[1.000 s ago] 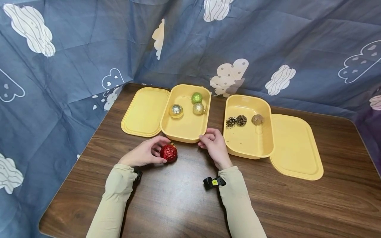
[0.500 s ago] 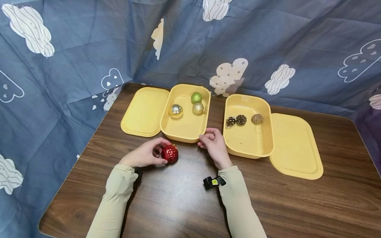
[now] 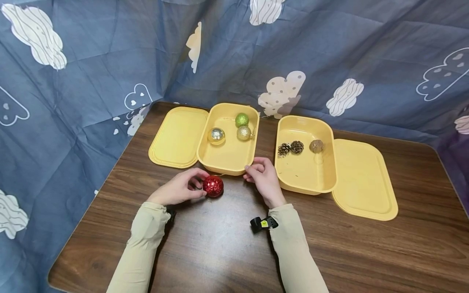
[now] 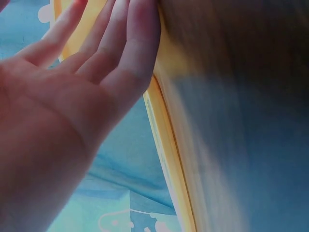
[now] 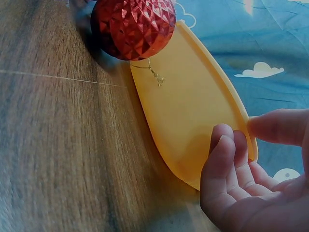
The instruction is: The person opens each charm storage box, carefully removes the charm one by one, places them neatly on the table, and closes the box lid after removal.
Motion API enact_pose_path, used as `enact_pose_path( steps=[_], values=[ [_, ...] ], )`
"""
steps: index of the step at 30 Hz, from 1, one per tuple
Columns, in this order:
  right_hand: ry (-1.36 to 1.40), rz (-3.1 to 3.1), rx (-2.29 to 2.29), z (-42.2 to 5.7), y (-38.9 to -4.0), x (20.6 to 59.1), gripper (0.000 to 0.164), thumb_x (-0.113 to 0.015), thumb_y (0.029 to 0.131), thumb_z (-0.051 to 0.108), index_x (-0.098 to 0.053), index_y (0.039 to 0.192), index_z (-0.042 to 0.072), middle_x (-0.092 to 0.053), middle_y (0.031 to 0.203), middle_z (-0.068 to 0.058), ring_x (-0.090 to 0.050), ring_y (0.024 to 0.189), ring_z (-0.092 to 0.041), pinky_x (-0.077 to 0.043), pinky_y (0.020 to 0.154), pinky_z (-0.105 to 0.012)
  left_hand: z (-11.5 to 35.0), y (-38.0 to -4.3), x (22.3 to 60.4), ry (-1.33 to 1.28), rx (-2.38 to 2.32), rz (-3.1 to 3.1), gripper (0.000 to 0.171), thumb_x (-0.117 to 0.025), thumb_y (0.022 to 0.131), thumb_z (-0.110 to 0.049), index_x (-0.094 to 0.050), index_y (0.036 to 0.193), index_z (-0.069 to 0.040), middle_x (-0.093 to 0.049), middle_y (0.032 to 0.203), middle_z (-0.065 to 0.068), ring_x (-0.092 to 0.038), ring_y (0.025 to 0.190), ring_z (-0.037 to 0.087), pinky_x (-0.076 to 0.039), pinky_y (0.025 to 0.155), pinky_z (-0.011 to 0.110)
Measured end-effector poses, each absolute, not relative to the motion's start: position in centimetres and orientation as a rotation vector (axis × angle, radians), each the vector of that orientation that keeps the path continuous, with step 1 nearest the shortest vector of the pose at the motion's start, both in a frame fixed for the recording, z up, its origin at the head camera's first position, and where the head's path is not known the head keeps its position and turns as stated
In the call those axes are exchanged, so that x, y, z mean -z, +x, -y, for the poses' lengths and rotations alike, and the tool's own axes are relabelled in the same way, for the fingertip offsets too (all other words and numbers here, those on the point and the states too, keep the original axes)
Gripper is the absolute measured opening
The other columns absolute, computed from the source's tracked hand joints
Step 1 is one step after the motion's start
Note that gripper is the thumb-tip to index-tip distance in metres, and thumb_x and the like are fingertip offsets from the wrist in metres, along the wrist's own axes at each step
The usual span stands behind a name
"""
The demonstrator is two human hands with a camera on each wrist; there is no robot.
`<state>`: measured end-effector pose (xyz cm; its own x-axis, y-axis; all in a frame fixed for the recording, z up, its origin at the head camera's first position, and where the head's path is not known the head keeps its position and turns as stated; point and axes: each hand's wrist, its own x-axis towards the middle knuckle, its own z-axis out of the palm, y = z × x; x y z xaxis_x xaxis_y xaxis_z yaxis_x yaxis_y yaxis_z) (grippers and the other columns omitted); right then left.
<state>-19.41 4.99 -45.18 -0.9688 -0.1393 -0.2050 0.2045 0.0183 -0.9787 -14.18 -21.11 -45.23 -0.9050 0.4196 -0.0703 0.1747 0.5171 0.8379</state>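
A red faceted Christmas bauble (image 3: 213, 186) rests on the wooden table, just in front of the left yellow box (image 3: 223, 167). My left hand (image 3: 181, 188) is beside it, thumb and fingers loosely spread at the bauble's left side. In the right wrist view the bauble (image 5: 134, 26) shows a gold thread loop at its underside. With the thumb on the rim and fingers bent against the outer wall, my right hand (image 3: 264, 179) holds the box's near right corner. Inside that box lie a silver-gold bauble (image 3: 217, 136), a green one (image 3: 242, 120) and a gold one (image 3: 243, 133).
A second yellow box (image 3: 305, 179) stands to the right, with two pine cones (image 3: 296, 147) and a brown ball (image 3: 316, 146) in it. One yellow lid (image 3: 179, 136) lies left of the boxes, another lid (image 3: 366, 179) right. A blue cloud-print cloth (image 3: 227, 53) hangs behind the table.
The red bauble has rolled a little to the right, out from between the left hand's fingers, and its gold cap has turned out of sight in the head view. The right hand stays at the box corner.
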Motion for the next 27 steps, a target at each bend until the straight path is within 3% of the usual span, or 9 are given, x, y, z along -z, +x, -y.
enact_pose_path(
  steps=[27],
  values=[
    [0.054,-2.051,2.041,-5.06,-19.46,45.29,0.04,-0.059,0.091,0.002,-0.042,0.126,-0.005,-0.065,0.083,-0.006,-0.064,0.065,-0.011,-0.055,0.065,-0.022,21.29,-14.23,45.28,0.416,-1.255,-2.588,0.04,-0.072,0.083,-0.016,-0.058,0.12,-0.008,-0.061,0.12,0.012,-0.063,0.09,0.017,-0.054,0.071,0.024]
  ],
)
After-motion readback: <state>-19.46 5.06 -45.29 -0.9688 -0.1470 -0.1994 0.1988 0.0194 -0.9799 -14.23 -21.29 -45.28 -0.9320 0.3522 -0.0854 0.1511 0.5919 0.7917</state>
